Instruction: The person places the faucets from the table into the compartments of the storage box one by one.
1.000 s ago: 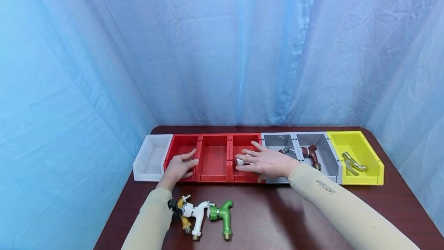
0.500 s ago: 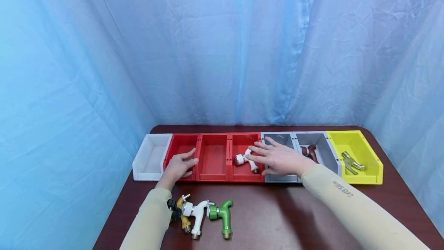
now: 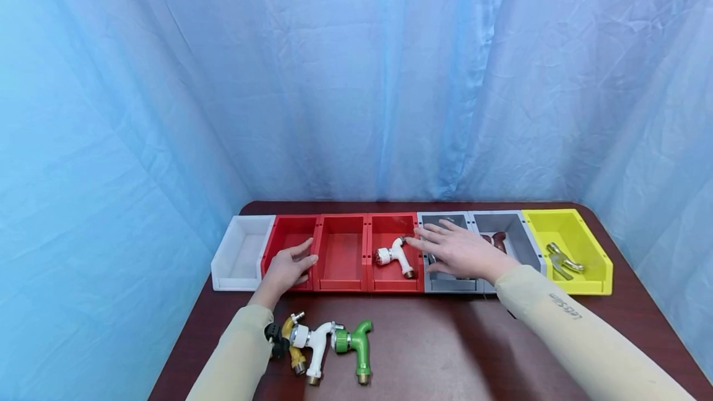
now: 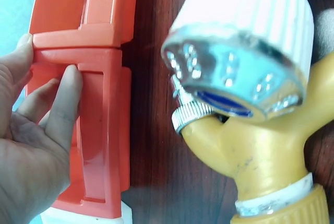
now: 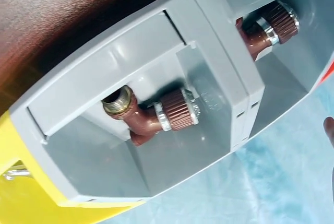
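My left hand (image 3: 286, 271) is at the leftmost red bin (image 3: 297, 223), its fingers spread and fingertips at the bin's right wall. The left wrist view shows a finger (image 4: 67, 98) at the inner edge of the red bin's front. A white tap (image 3: 399, 258) with a white ribbed knob lies in the rightmost red bin (image 3: 392, 221). My right hand (image 3: 462, 249) is just right of it, palm down over the left grey bin (image 3: 431, 286), fingers extended and holding nothing. Brown taps (image 5: 143, 122) lie in both grey bins, mostly hidden by the right hand in the head view.
On the table in front lie a yellow tap (image 3: 298, 357), a white tap (image 3: 319, 348) and a green tap (image 3: 361, 348), close to the left forearm. A white bin (image 3: 223, 283) ends the row at left, a yellow bin (image 3: 590, 286) with a metallic tap (image 3: 565, 260) at right.
My right hand has moved right, from over the rightmost red bin to over the left grey bin, uncovering the white tap. The left hand has stayed in place.
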`<action>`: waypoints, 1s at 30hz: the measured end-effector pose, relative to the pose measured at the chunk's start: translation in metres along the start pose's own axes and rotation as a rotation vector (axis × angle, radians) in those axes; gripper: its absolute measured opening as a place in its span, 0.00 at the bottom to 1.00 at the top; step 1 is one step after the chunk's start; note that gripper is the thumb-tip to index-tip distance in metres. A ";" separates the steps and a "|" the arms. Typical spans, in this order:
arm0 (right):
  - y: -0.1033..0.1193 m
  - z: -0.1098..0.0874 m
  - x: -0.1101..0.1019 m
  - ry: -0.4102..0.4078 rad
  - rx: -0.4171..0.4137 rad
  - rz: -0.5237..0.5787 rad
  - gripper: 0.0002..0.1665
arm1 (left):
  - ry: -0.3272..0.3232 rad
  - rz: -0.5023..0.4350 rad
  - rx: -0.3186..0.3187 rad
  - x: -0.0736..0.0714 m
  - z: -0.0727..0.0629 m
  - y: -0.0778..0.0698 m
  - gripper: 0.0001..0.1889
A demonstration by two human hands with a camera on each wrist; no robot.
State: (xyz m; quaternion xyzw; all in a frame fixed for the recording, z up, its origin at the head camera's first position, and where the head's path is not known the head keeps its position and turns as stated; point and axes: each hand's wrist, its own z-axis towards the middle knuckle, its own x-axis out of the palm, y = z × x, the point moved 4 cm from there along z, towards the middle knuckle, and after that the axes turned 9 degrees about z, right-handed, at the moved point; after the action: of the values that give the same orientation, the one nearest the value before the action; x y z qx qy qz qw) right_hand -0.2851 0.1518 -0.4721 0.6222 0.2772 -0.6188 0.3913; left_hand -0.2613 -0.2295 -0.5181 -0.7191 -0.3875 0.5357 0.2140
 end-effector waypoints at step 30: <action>-0.060 -0.064 -0.004 -0.174 0.776 0.213 0.35 | -0.038 0.689 0.563 0.036 -0.078 -0.045 0.40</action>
State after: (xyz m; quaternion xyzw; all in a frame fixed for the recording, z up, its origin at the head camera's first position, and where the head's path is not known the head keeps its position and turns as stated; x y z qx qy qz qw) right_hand -0.2993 0.2379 -0.4814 0.6941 -0.0771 -0.6837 0.2115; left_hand -0.1981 -0.1655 -0.4808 -0.7099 0.0319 0.6735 0.2033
